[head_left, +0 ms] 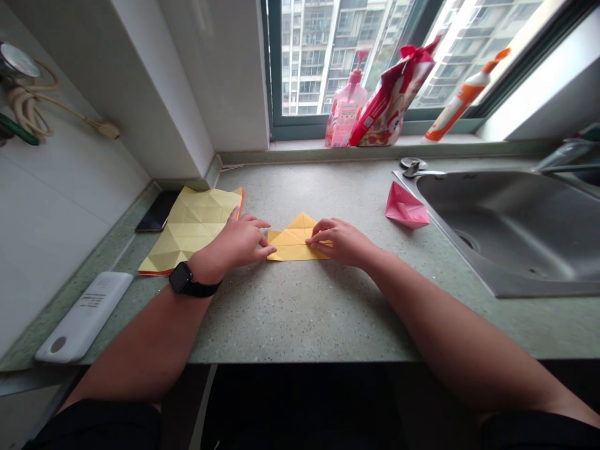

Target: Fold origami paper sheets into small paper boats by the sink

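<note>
A folded orange-yellow paper [293,251] lies flat on the counter, its middle raised to a triangular peak. At its left end is my left hand [239,240], fingers and thumb spread, the thumb tip touching the paper; a dark watch [182,277] is on that wrist. My right hand [341,240] is closed, with fingertips drawn together on the right half of the paper. Part of that half is hidden under the fingers. Beside my left hand lies a creased yellow sheet [199,219] with orange edges showing beneath it.
A pink folded paper piece [405,207] sits near the steel sink [469,284]. A black phone [157,211] and a white rectangular device [87,315] lie left on the counter [300,319]. A pink pump bottle [347,109], red bag [391,100] and orange-white bottle [462,103] line the windowsill.
</note>
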`<action>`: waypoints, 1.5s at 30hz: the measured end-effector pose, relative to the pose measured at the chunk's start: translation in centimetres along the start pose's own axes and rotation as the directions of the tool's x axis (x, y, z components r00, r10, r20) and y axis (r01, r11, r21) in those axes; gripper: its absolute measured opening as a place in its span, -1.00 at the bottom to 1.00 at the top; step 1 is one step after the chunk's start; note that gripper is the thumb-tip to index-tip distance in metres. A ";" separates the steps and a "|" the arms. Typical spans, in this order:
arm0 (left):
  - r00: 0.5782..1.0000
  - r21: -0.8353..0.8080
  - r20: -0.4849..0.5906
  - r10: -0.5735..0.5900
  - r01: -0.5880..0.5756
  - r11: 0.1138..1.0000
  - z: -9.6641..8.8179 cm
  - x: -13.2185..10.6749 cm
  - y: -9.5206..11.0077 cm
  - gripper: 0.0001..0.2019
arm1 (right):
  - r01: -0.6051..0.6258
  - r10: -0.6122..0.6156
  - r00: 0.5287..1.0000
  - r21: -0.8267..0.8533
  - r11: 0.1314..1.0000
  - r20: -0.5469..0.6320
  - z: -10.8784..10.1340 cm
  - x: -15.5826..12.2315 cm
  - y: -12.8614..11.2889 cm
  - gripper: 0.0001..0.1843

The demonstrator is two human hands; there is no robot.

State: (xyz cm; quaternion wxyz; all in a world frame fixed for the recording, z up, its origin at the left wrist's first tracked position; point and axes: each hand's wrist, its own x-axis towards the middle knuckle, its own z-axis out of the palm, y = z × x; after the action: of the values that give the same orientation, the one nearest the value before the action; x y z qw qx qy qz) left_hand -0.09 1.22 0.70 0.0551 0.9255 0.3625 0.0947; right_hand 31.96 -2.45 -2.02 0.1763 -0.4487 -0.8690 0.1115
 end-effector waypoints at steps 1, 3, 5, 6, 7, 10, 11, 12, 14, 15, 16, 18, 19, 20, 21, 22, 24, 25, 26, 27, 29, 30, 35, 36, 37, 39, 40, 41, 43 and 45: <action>1.000 -0.001 0.001 0.000 0.000 1.000 -0.1 -0.1 -0.2 -0.75 | 0.000 0.000 1.000 0.002 1.000 0.001 0.0 0.0 0.0 -0.78; 1.000 -0.004 0.003 0.023 -0.023 1.000 -0.4 -0.3 -0.5 -0.73 | 0.001 -0.001 1.000 0.004 1.000 0.003 0.0 0.0 0.1 -0.78; 0.999 0.015 -0.017 0.039 -0.039 0.999 -0.7 -0.4 -0.4 -0.71 | 0.005 -0.005 1.000 0.003 1.000 0.001 0.1 0.0 0.1 -0.77; 0.998 0.034 -0.044 0.040 -0.038 0.999 -0.9 -0.4 -0.3 -0.71 | 0.008 -0.008 1.000 0.003 1.000 -0.001 0.1 0.0 0.1 -0.77; 0.996 0.053 -0.078 0.038 -0.034 0.998 -1.0 -0.4 -0.3 -0.74 | 0.011 -0.011 1.000 0.005 1.000 -0.003 0.1 -0.1 0.1 -0.77; 0.987 0.071 -0.148 0.068 -0.058 0.996 -1.3 -0.2 0.0 -0.83 | 0.009 -0.009 1.000 0.009 1.000 -0.014 0.1 -0.1 0.1 -0.79; 0.985 0.063 -0.139 0.101 -0.093 0.994 -1.4 -0.1 0.0 -0.82 | 0.004 -0.003 1.000 0.007 1.000 -0.018 0.1 -0.1 0.2 -0.80; 0.983 0.052 -0.120 0.139 -0.134 0.990 -1.3 0.0 0.0 -0.81 | -0.005 0.005 1.000 0.002 1.000 -0.021 0.0 -0.1 0.3 -0.81; 0.973 0.031 -0.077 0.217 -0.215 0.976 -1.2 0.1 0.1 -0.78 | -0.025 0.025 0.999 -0.012 1.000 -0.024 -0.2 -0.2 0.5 -0.81; 0.967 0.025 -0.063 0.245 -0.244 0.969 -1.1 0.2 0.2 -0.77 | -0.036 0.035 0.999 -0.018 0.999 -0.025 -0.2 -0.2 0.6 -0.80; 0.963 0.021 -0.059 0.264 -0.263 0.965 -0.9 0.3 0.4 -0.77 | -0.045 0.045 0.999 -0.020 0.999 -0.026 -0.3 -0.3 0.7 -0.80; 0.958 0.015 -0.071 0.276 -0.276 0.961 -0.5 0.4 0.7 -0.79 | -0.061 0.061 0.998 -0.016 0.998 -0.033 -0.5 -0.3 0.9 -0.80; 0.957 0.008 -0.083 0.277 -0.278 0.961 -0.3 0.4 0.9 -0.82 | -0.066 0.065 0.997 -0.013 0.998 -0.036 -0.5 -0.3 1.0 -0.80; 0.955 -0.003 -0.095 0.280 -0.281 0.960 -0.1 0.4 1.0 -0.85 | -0.068 0.068 0.997 -0.009 0.998 -0.039 -0.6 -0.3 1.1 -0.80; 0.953 -0.018 -0.106 0.284 -0.287 0.958 0.0 0.5 1.2 -0.88 | -0.070 0.069 0.997 -0.007 0.998 -0.042 -0.6 -0.2 1.1 -0.80; 0.951 -0.033 -0.114 0.289 -0.294 0.955 0.2 0.5 1.3 -0.90 | -0.070 0.069 0.997 -0.004 0.998 -0.044 -0.6 -0.2 1.1 -0.80; 0.944 -0.056 -0.127 0.304 -0.312 0.948 0.4 0.6 1.4 -0.91 | -0.072 0.072 0.996 0.002 0.997 -0.046 -0.7 -0.2 1.2 -0.80; 0.941 -0.061 -0.137 0.311 -0.321 0.945 0.5 0.6 1.5 -0.90 | -0.076 0.076 0.996 0.005 0.997 -0.046 -0.7 -0.2 1.2 -0.80; 0.937 -0.064 -0.147 0.317 -0.329 0.942 0.5 0.7 1.5 -0.88 | -0.079 0.080 0.996 0.008 0.997 -0.044 -0.8 -0.2 1.1 -0.80; 0.933 -0.065 -0.161 0.322 -0.335 0.940 0.5 0.7 1.6 -0.87 | -0.082 0.082 0.996 0.012 0.997 -0.043 -0.9 -0.2 1.0 -0.80; 0.927 -0.068 -0.189 0.325 -0.343 0.937 0.4 0.9 1.9 -0.85 | -0.075 0.076 0.996 0.020 0.997 -0.050 -1.1 -0.2 0.6 -0.80; 0.925 -0.068 -0.204 0.319 -0.339 0.938 0.3 0.9 2.1 -0.85 | -0.062 0.063 0.996 0.020 0.998 -0.056 -1.2 -0.3 0.4 -0.77; 0.917 -0.047 -0.311 0.252 -0.279 0.959 -0.2 0.8 3.1 -0.83 | 0.041 -0.046 0.996 -0.068 0.997 -0.074 -1.2 -0.5 -1.0 -0.39; 0.910 -0.040 -0.332 0.247 -0.275 0.961 -0.3 0.7 3.3 -0.83 | 0.039 -0.047 0.995 -0.095 0.995 -0.084 -1.2 -0.5 -1.1 -0.41; 0.903 -0.030 -0.352 0.246 -0.274 0.961 -0.3 0.6 3.5 -0.83 | 0.029 -0.040 0.994 -0.115 0.993 -0.098 -1.1 -0.5 -1.2 -0.48; 0.884 -0.007 -0.394 0.251 -0.276 0.961 -0.4 0.5 4.0 -0.84 | 0.002 -0.019 0.992 -0.135 0.991 -0.126 -1.1 -0.5 -1.3 -0.64; 0.872 0.002 -0.420 0.251 -0.276 0.961 -0.4 0.4 4.2 -0.86 | -0.009 -0.010 0.990 -0.134 0.991 -0.139 -1.2 -0.5 -1.3 -0.66; 0.857 0.008 -0.452 0.246 -0.272 0.962 -0.4 0.4 4.5 -0.86 | -0.017 -0.002 0.988 -0.124 0.992 -0.153 -1.3 -0.5 -1.3 -0.65; 0.824 0.020 -0.521 0.223 -0.249 0.968 -0.4 0.2 4.9 -0.77 | -0.032 0.015 0.979 -0.077 0.997 -0.205 -1.7 -0.7 -1.3 -0.65; 0.784 0.041 -0.589 0.196 -0.213 0.976 -0.4 0.0 5.3 -0.66 | -0.043 0.051 0.953 0.035 0.998 -0.300 -1.9 -0.7 -1.4 -0.71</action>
State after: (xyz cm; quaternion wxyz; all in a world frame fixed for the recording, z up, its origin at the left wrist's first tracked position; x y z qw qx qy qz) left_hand 3.33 -2.71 1.99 -0.0579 0.8831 0.2578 0.3876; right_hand 32.12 -3.78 0.10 0.3099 -0.4786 -0.8195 0.0583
